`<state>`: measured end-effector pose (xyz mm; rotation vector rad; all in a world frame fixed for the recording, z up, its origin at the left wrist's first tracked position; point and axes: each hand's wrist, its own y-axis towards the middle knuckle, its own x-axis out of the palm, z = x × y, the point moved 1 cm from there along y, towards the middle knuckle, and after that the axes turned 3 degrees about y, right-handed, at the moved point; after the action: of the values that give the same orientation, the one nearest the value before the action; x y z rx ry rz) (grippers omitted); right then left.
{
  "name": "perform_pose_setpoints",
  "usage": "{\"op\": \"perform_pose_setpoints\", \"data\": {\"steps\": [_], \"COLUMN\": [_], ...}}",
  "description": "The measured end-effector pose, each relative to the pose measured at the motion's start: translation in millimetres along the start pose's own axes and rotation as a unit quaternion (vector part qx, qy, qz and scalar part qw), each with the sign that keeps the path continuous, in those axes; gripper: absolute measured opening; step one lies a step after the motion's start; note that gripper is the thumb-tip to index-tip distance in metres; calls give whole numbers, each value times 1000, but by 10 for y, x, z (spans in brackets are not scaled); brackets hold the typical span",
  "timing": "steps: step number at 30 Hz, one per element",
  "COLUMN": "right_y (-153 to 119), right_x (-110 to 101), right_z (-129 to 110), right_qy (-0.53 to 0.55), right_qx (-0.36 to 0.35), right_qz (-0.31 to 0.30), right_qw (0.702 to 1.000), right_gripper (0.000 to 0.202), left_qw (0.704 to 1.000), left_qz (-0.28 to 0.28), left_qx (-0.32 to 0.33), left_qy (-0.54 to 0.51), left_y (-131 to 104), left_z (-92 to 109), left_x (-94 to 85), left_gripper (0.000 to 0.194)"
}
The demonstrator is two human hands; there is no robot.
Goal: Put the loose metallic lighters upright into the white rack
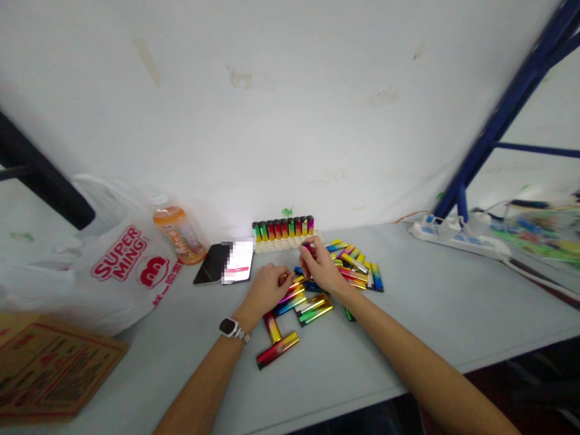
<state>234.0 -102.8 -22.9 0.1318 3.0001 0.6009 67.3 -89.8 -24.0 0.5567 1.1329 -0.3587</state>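
A row of several upright coloured lighters (284, 228) stands in a pale rack (283, 244) against the wall. Just in front and right of the rack, my right hand (319, 266) is closed on a dark purple lighter (309, 246). My left hand (268, 287) is over the left edge of a loose lighter pile (353, 277), its fingers curled; what they hold, if anything, is too small to tell. Nearer the table's front lie a red and gold lighter (278, 350) and a green and gold lighter (316, 313).
Left of the rack are two phones (212, 264), an orange drink bottle (179, 235), a white plastic bag (113, 272) and a cardboard box (54, 368). A power strip (453, 241) lies at the right, by a blue metal frame (493, 127).
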Motion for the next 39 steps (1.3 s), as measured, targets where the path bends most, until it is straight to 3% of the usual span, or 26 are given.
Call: {"op": "perform_pose_setpoints", "data": {"steps": [2,6,10,14,23,28,39], "right_y": [60,241,518,803,1193,1257,1343], "right_x": [-128,-525,-881,-1053,-1053,-1000,-955], "right_z": [-18,-48,15,96,216,249,229], "right_qy": [-35,-178,-201,-258,-340,-344,-421], "right_qx": [-20,-87,-63,-65,-109,-110,-123], "right_qz": [-32,-17,4,12,-47,-82,-94], "right_qw": [999,980,978,964,933,929,894], "right_gripper": [23,19,21,17,23,26,31], "left_qw": [1000,1000,1000,1000,1000,1000,1000], "left_qz": [-4,-6,-11,-16,-18,-15,-18], "left_qx": [2,8,6,2,2,3,0], "left_qy": [-5,-12,-9,-6,-16,-16,-17], "left_y": [-2,6,16,15,27,31,25], "left_z": [5,2,-2,9,5,8,15], "left_x": [-9,-14,-13,-23,-15,-10,-21], "left_gripper": [33,35,34,34,35,36,34]}}
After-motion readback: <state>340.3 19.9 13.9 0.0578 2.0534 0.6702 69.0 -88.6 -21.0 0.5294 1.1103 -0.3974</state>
